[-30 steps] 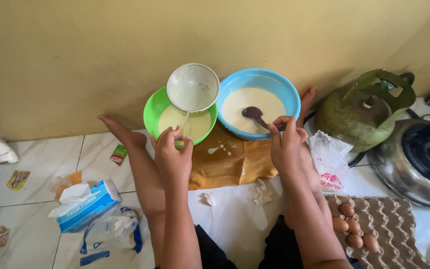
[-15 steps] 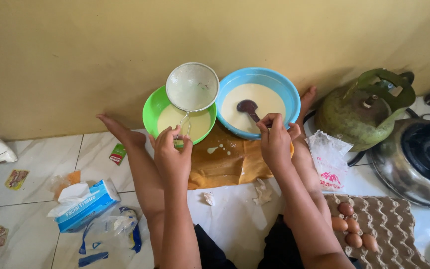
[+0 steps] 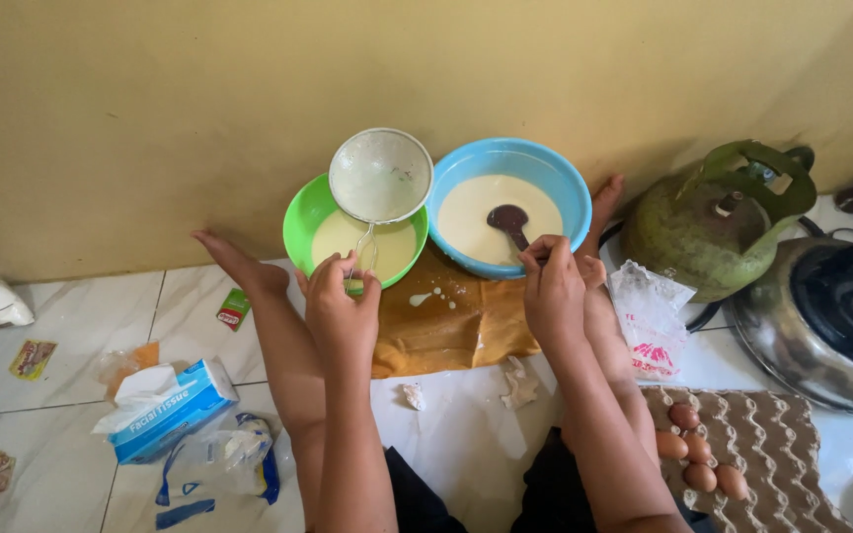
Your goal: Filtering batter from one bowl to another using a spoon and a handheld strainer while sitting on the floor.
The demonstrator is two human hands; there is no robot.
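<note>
My left hand (image 3: 340,301) grips the wire handle of a round mesh strainer (image 3: 380,176), holding it over the far rim of a green bowl (image 3: 300,219) with pale yellow batter in it. My right hand (image 3: 551,286) is closed on the handle of a dark ladle (image 3: 508,219), whose scoop rests in the pale batter of a blue bowl (image 3: 557,170). The two bowls stand side by side against the yellow wall, on an orange-brown cloth (image 3: 461,326) spotted with drips. My bare legs and feet stretch out on either side of the bowls.
A green gas cylinder (image 3: 718,222) and a steel gas stove (image 3: 831,316) stand to the right. An egg tray (image 3: 752,444) with several brown eggs lies at the lower right. A white plastic bag (image 3: 649,316), a tissue pack (image 3: 165,410) and wrappers litter the white tiled floor.
My right hand has moved the ladle within the blue bowl, the scoop shifting from the right toward the middle. The strainer stays over the green bowl.
</note>
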